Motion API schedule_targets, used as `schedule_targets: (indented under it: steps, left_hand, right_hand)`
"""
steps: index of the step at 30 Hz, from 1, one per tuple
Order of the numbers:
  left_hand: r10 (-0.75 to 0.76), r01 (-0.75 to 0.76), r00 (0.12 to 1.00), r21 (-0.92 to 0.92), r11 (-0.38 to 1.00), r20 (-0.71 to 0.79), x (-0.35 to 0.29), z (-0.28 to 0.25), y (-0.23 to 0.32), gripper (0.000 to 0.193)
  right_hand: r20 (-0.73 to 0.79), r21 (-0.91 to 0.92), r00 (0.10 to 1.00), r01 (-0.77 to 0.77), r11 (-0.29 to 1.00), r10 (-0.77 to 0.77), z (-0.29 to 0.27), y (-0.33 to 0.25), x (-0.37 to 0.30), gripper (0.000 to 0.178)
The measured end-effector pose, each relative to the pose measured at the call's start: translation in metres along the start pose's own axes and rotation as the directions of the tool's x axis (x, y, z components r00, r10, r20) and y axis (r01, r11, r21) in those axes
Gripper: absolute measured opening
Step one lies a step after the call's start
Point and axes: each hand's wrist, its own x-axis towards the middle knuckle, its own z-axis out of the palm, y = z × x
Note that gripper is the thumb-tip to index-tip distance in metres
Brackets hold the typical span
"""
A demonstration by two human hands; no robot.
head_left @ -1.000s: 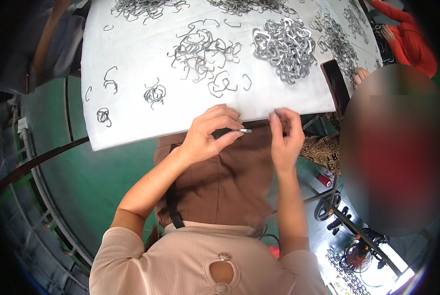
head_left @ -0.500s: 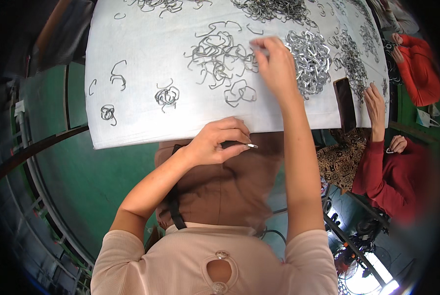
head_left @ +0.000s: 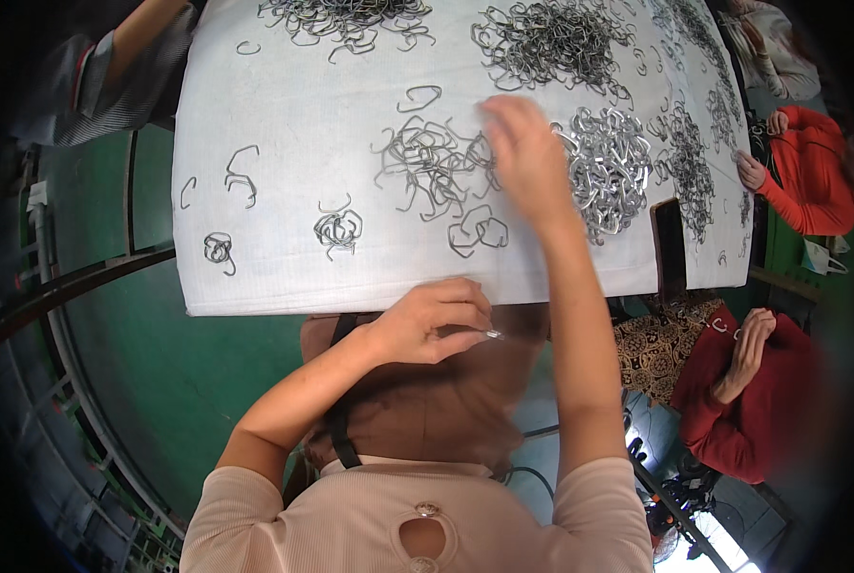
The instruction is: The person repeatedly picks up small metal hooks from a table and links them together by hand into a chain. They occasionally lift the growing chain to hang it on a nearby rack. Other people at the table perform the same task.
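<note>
My left hand (head_left: 432, 323) is closed in a pinch just below the table's near edge, above my lap. A small silver metal link (head_left: 493, 334) pokes out from between its thumb and fingertips. My right hand (head_left: 532, 167) reaches over the white table (head_left: 284, 220), smeared by motion; whether its fingers hold anything does not show. To its left spreads a loose heap of bent grey wire hooks (head_left: 425, 158). Close on its right lies a dense heap of shiny silver links (head_left: 618, 167).
Darker piles of hooks (head_left: 556, 43) lie farther back. Small clusters of hooks (head_left: 337, 229) dot the left side. A dark phone (head_left: 669, 244) rests at the near edge on the right. Co-workers sit along the right, including one in dark red sleeves (head_left: 761, 401); another person's arm (head_left: 140, 43) shows upper left.
The whole view has shifted, so the table sits lower in the picture. My left hand keeps its pinch. The dark-red-sleeved co-worker's hand has left the table and come down to the lap.
</note>
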Motion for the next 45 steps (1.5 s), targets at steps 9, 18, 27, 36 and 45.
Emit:
schedule_targets:
  steps: [9,18,27,36,45]
  left_hand:
    - [-0.019,0.017,1.0,-0.073,0.997,-0.015,0.0,-0.001,0.0,0.013]
    - [-0.006,0.005,1.0,-0.086,0.996,-0.019,0.001,-0.002,-0.002,0.012]
    - [0.004,-0.006,0.999,-0.057,0.998,-0.032,0.0,-0.001,-0.003,0.011]
    - [-0.003,0.003,1.0,-0.013,1.0,-0.023,-0.002,0.0,0.0,0.01]
    - [-0.028,0.035,0.997,0.109,0.993,-0.067,-0.005,0.008,0.009,0.012]
  right_hand:
    - [0.054,-0.263,0.991,0.131,0.956,-0.121,0.001,0.013,0.033,0.031]
    - [0.054,-0.322,0.984,0.178,0.93,-0.17,0.001,0.031,0.061,0.039]
    - [0.236,-0.142,0.965,-0.08,0.987,0.112,0.003,-0.011,0.055,0.015]
    - [0.315,-0.437,0.934,-0.015,0.899,0.168,0.029,-0.038,0.057,0.018]
    - [0.274,0.765,0.921,-0.384,0.517,0.278,-0.045,-0.034,-0.075,0.012]
